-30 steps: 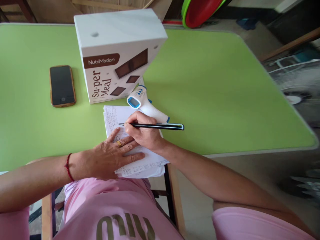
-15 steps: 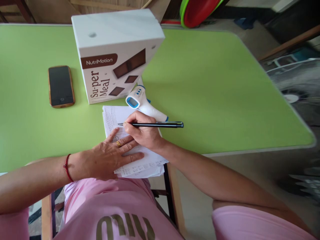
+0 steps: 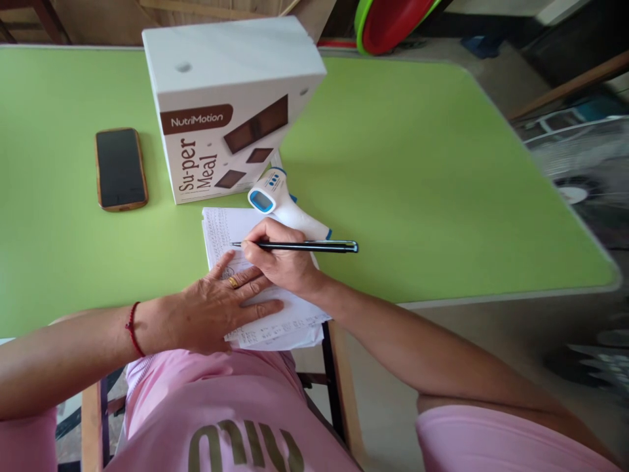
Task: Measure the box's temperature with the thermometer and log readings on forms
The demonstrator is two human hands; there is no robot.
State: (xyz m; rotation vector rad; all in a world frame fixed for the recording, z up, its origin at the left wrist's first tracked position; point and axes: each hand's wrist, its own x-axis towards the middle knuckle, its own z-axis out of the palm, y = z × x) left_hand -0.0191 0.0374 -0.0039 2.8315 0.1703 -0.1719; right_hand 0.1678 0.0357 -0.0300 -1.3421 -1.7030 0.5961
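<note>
A black pen (image 3: 314, 246) is pinched in my right hand (image 3: 280, 254), its tip at the written lines on the sheets of paper (image 3: 236, 226). My left hand (image 3: 221, 305) lies on the same paper with its fingers spread, a gold ring on one finger. Rows of small handwriting show along the paper's left side and near its lower edge; the middle is partly hidden by both hands. Just beyond my right hand lies a white and blue infrared thermometer (image 3: 280, 203), close to the paper's top edge.
Behind the paper stands a tall white box (image 3: 196, 98) marked NutriMotion. A phone in a wooden-edged case (image 3: 121, 169) lies left of it on the green table (image 3: 417, 177). Past the table's right edge is a fan (image 3: 580, 177); red and green basins (image 3: 388, 26) are beyond the far edge.
The pen's back end has shifted very slightly in my right hand. My left hand and the things on the table have stayed in place.
</note>
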